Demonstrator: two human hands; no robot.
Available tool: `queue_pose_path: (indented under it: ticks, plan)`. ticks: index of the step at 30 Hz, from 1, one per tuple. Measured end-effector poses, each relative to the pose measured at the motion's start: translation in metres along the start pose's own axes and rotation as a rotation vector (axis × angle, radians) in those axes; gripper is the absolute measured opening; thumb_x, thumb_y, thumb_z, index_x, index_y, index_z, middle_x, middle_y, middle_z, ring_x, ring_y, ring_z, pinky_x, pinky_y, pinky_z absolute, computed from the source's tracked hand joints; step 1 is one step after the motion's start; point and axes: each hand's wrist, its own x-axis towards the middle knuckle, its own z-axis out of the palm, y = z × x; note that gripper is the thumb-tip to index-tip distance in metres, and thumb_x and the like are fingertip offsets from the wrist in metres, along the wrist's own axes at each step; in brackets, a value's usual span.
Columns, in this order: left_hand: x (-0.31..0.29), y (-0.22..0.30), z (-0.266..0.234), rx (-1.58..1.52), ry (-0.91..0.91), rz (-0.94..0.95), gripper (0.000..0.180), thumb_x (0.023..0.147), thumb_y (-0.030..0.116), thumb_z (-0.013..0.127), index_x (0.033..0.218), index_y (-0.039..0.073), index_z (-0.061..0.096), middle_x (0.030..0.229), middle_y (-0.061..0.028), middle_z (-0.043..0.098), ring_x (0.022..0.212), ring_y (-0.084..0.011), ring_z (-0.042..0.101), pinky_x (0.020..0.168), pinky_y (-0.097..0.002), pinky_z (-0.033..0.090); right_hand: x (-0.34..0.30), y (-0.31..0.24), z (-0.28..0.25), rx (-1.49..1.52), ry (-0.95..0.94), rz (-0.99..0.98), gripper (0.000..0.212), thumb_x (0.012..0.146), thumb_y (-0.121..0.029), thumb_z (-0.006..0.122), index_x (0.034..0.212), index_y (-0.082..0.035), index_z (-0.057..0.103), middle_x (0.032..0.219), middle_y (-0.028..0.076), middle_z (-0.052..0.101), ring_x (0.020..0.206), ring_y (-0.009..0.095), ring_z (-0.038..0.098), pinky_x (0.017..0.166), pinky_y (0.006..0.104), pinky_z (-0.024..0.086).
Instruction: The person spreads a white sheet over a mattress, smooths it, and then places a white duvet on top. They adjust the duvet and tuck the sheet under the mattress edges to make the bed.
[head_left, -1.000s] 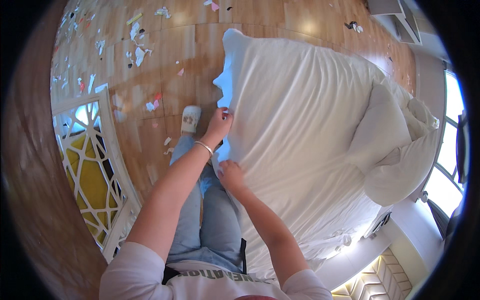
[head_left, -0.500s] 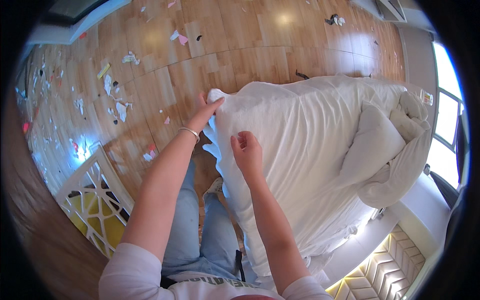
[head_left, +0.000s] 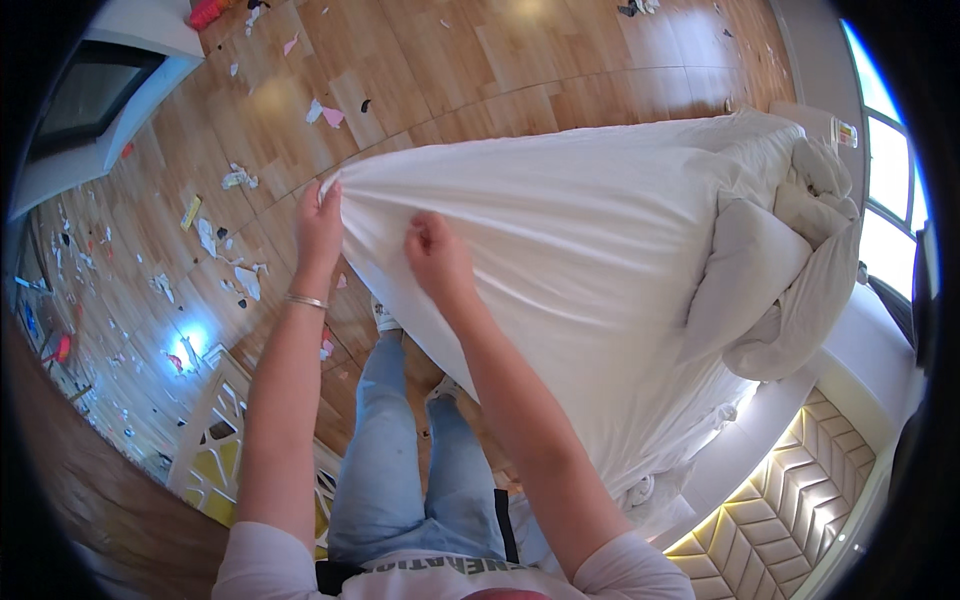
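The left hand (head_left: 320, 236) is clamping a gathered corner of the white sheet (head_left: 590, 235) between thumb and fingers, toward ten o'clock from the middle of the view, and the bunched cloth is hiding some of the fingertips. The sheet is stretching from that corner toward three o'clock, its folds fanning out from the grip and its near edge running slantwise toward five o'clock; it is covering whatever lies beneath. The right hand (head_left: 440, 258) is showing over the cloth, just past three o'clock from the left one, with its fingers curling inward; blur and the bent fingers are obscuring the tips, so I cannot tell whether they are pinching fabric or are apart from it. At three o'clock a pale pillow (head_left: 745, 265) is resting against a rumpled heap of bedding (head_left: 790, 325), whose folds are blending together. Between the forearms, the jeans (head_left: 385, 420) are reaching down to shoes (head_left: 384, 317) that are showing only in part. Scraps (head_left: 248, 283) are littering the wooden floor (head_left: 430, 80) toward nine o'clock, many too small to make out. At eight o'clock the left arm is partly covering a lattice panel (head_left: 215, 455), and toward two o'clock the dark rim is cutting off a window (head_left: 888, 165).
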Motion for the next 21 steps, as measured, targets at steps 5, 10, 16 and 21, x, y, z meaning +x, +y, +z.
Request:
queue_pose_path:
  ticks: [5, 10, 16, 21]
  plan:
    - [0.052, -0.009, 0.033, 0.071, 0.096, -0.081, 0.024, 0.083, 0.023, 0.053, 0.084, -0.001, 0.058, 0.075, -0.0156, 0.06, 0.068, -0.0267, 0.058, 0.062, -0.0343, 0.045, 0.0, -0.023, -0.007, -0.335, 0.042, -0.18, 0.042, 0.07, -0.02, 0.066, 0.104, -0.003, 0.05, 0.095, 0.016, 0.053, 0.091, 0.03, 0.052, 0.076, 0.0393, 0.043]
    - [0.045, -0.104, 0.071, 0.181, 0.231, -0.091, 0.031, 0.08, 0.03, 0.058, 0.088, 0.0, 0.059, 0.079, -0.0136, 0.062, 0.072, -0.0261, 0.059, 0.068, -0.0354, 0.046, -0.049, 0.045, -0.024, -0.67, 0.069, -0.163, 0.027, 0.069, -0.017, 0.064, 0.09, -0.003, 0.054, 0.089, 0.014, 0.053, 0.085, 0.03, 0.05, 0.074, 0.0399, 0.043]
    - [-0.06, -0.076, 0.074, 0.084, -0.67, -0.704, 0.047, 0.077, 0.05, 0.057, 0.077, 0.003, 0.06, 0.057, -0.0025, 0.052, 0.047, -0.0116, 0.047, 0.043, -0.0269, 0.037, -0.051, 0.063, -0.03, -0.543, 0.046, -0.251, 0.005, 0.07, -0.01, 0.057, 0.072, -0.005, 0.055, 0.077, 0.007, 0.053, 0.077, 0.028, 0.05, 0.068, 0.0381, 0.043]
    - [-0.116, -0.038, 0.078, -0.375, -0.606, -0.922, 0.03, 0.082, 0.035, 0.055, 0.071, 0.007, 0.056, 0.061, -0.0012, 0.053, 0.052, -0.0092, 0.049, 0.044, -0.0231, 0.036, -0.05, 0.061, -0.02, -0.405, 0.059, -0.292, 0.003, 0.068, -0.006, 0.057, 0.069, -0.005, 0.055, 0.073, 0.007, 0.054, 0.07, 0.029, 0.052, 0.066, 0.0384, 0.044]
